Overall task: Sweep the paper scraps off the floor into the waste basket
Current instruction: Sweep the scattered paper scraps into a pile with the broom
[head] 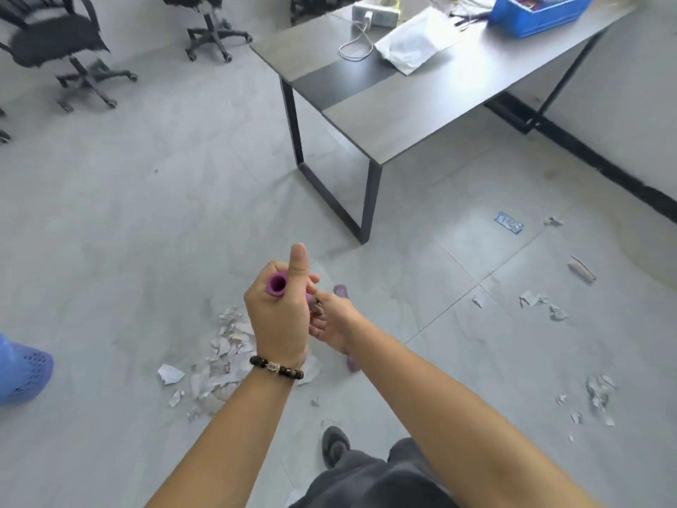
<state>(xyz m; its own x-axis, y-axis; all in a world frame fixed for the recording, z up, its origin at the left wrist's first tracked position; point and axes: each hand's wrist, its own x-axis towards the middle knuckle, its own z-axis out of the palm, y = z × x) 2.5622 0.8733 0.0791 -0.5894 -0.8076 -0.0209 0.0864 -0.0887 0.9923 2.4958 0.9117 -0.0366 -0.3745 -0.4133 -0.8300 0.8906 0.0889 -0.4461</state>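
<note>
The broom handle (277, 284) is purple. The paper scraps (234, 339) are white on the grey tiled floor (146, 232). At the left edge, the waste basket (22, 375) is blue with a perforated pattern. The bracelet (276, 367) has black beads. At upper right, the crate (538, 12) is blue.

You've got no legible txt in this view. The blue wrapper (508, 222) on the floor (146, 221) carries pale print, too blurred to read. The white device (375, 11) on the counter (421, 115): any label is too small to tell.
</note>
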